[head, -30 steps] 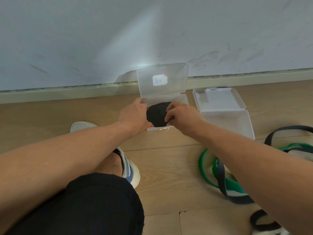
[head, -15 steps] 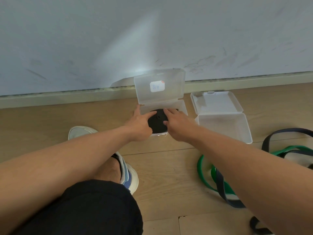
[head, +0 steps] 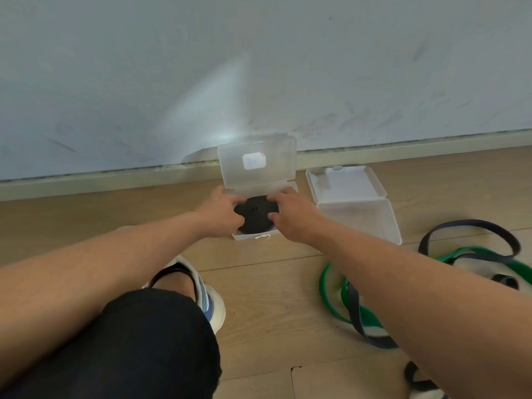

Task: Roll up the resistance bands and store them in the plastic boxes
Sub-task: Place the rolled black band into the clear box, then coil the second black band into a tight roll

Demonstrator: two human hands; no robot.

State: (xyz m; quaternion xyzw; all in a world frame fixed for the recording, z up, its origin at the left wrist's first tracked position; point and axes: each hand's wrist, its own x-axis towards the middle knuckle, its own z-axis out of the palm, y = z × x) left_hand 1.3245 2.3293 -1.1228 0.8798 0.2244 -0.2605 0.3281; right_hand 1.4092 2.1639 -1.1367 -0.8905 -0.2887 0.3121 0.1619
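Pressing a rolled black band [head: 256,214] down into the open clear plastic box [head: 250,235] by the wall, both hands flank the coil. Left hand [head: 220,214] curls fingers onto its left edge, right hand [head: 290,213] curls onto its right edge; coil sits between the fingertips, touching both. Second open box [head: 359,214] sits just right, empty. Loose green band [head: 331,295] and dark band [head: 472,226] lie on the floor, right.

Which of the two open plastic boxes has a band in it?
The left box, with the stickered lid standing upright: a rolled black band sits inside, both hands on it. The right box shows nothing inside, its lid lying flat behind.
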